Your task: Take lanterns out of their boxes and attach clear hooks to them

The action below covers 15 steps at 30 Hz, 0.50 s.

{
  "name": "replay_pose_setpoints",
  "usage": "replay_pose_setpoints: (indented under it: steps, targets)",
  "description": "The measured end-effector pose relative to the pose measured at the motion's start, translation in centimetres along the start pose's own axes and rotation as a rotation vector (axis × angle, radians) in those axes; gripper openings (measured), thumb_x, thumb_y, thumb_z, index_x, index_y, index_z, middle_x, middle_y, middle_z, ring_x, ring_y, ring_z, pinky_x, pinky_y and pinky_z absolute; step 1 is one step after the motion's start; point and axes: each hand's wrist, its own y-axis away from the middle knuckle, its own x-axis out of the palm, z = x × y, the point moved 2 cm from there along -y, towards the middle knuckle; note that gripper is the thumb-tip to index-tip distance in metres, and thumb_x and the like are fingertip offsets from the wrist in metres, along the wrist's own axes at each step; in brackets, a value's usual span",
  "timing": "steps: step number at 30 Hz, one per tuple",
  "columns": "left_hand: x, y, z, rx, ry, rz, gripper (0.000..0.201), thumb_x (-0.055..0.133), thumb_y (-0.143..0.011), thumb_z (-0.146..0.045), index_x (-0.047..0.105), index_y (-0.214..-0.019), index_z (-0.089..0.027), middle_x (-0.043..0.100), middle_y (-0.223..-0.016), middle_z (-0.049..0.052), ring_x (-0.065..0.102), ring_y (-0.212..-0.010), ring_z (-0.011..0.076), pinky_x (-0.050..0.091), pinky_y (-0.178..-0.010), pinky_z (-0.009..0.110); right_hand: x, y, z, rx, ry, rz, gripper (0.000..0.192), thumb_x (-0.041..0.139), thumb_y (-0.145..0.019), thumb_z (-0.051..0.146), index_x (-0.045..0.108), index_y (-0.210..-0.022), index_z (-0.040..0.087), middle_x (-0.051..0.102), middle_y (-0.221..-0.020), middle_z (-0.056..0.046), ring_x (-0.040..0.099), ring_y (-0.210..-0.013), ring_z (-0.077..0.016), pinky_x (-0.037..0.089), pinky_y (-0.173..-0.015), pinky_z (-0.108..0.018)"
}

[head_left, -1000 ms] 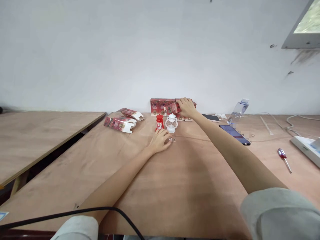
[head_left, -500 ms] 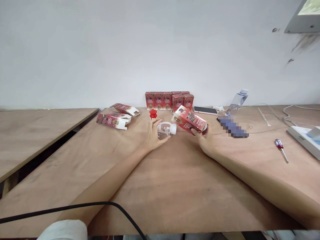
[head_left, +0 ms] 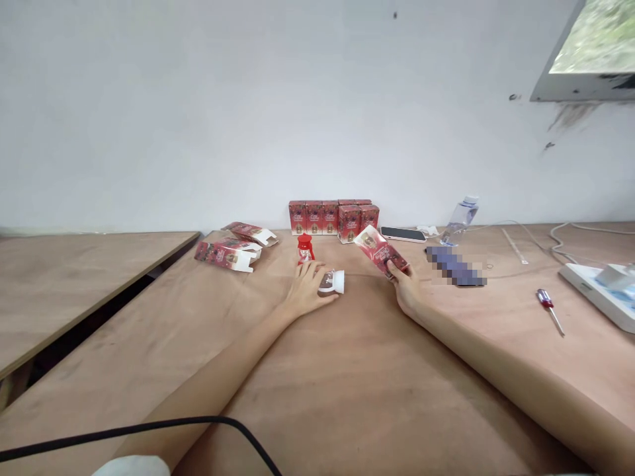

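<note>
While two opened cartons (head_left: pixel 227 254) lie far left on the worktop (head_left: pixel 347 370), the left hand (head_left: pixel 306 292) holds a white lantern (head_left: pixel 331 281) on its side just near of a red lantern (head_left: pixel 304 248); the right hand (head_left: pixel 407 285) grips a tilted red box (head_left: pixel 381 250).

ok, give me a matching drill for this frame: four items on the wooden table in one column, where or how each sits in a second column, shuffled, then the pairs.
Things
1. small white plastic lantern
2. small red plastic lantern
3. red printed cardboard box
4. red-handled screwdriver

Places
A. lying alone on the table, far right
B. on its side under the left hand
C. held tilted in the right hand
D. standing upright in front of the row of red boxes

Pairs: 1-B, 2-D, 3-C, 4-A
</note>
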Motion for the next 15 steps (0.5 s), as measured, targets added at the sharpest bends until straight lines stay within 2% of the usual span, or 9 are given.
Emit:
replay_pose_setpoints:
  steps: [4,8,12,15]
  targets:
    - [-0.1,0.4,-0.2,0.016,-0.058,-0.023,0.036,0.056,-0.082,-0.038,0.052,-0.112,-0.02,0.061,-0.108,0.009,0.055,-0.103,0.0239,0.033,-0.091,0.039,0.0,0.0,0.3,0.035,-0.052,-0.033,0.04,0.078,-0.056,0.039,0.063,-0.089,0.022,0.068,-0.104,-0.005,0.066,-0.093,-0.02,0.055,-0.078,-0.034]
    - [-1.6,-0.5,-0.9,0.112,-0.119,-0.079,0.028,0.049,-0.087,-0.036,0.054,-0.109,-0.021,0.061,-0.113,0.01,0.056,-0.102,0.0223,0.032,-0.09,0.037,0.2,0.2,0.6,0.068,-0.081,-0.037,0.041,0.077,-0.056,0.04,0.063,-0.091,0.023,0.067,-0.108,-0.004,0.066,-0.093,-0.0195,0.056,-0.076,-0.032]
    - [-3.6,-3.9,-1.5,0.151,-0.258,-0.052,0.027,0.055,-0.084,-0.029,0.056,-0.11,-0.021,0.057,-0.12,0.012,0.052,-0.106,0.0274,0.03,-0.09,0.041,0.0,0.2,0.7,0.093,-0.089,-0.058,0.043,0.073,-0.061,0.045,0.062,-0.096,0.023,0.067,-0.108,-0.004,0.066,-0.092,-0.0184,0.056,-0.071,-0.029]
    - [-3.5,-7.5,-1.3,0.231,-0.392,0.091,0.022,0.057,-0.077,-0.015,0.062,-0.098,-0.02,0.059,-0.115,0.012,0.052,-0.103,0.0292,0.027,-0.092,0.046,-0.2,0.2,0.6,0.116,-0.069,-0.078,0.043,0.071,-0.063,0.048,0.061,-0.097,0.022,0.068,-0.106,-0.004,0.067,-0.087,-0.0169,0.055,-0.064,-0.026]
